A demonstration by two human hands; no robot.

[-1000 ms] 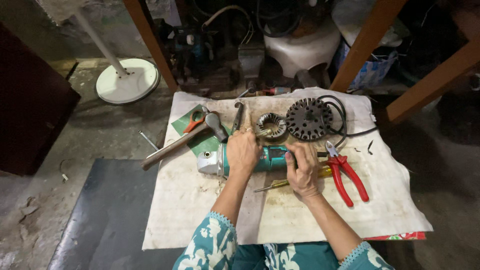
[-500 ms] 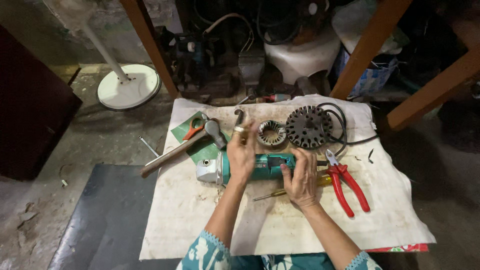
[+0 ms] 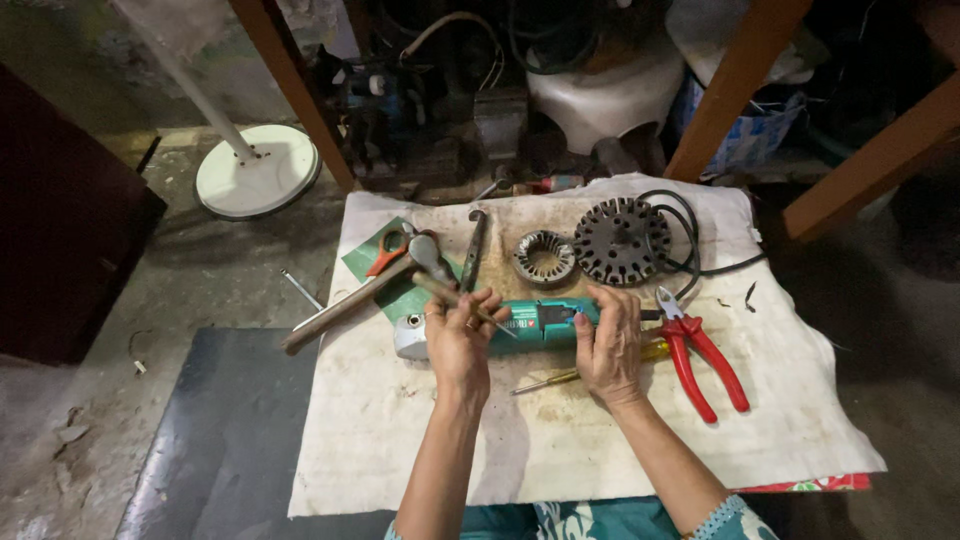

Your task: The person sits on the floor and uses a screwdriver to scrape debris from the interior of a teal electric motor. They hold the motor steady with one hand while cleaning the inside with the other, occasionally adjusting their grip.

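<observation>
The left hand (image 3: 458, 340) has its grip closed on a thin brown-handled tool (image 3: 455, 297), a slim rod that slants up and to the left out of the fingers; its tip end is hidden among them. Directly under that grip lies the teal and grey plastic body of a power tool (image 3: 520, 325), flat on the stained white cloth (image 3: 560, 450) that covers the desk. The right hand (image 3: 608, 343) presses on the same tool body further to the right, fingers curled over its top edge, so its grip is closed on the housing.

Just below the right grip, a yellow-handled screwdriver (image 3: 560, 378) pokes out from under the palm. Just to the right of that grip lie red-handled pliers (image 3: 700, 355), handles spread. Beyond both grips, further up the cloth, sit a small grey ring-shaped motor stator (image 3: 545, 258) and a larger dark round slotted metal core (image 3: 622, 240), side by side, with a black cable (image 3: 700, 262) curling round the larger one. Up and to the left of the left grip lie a steel hammer with a long wooden handle (image 3: 350, 300), orange-handled scissors (image 3: 385, 250) on a green mat (image 3: 365, 265), and a dark metal rod (image 3: 474, 250).
</observation>
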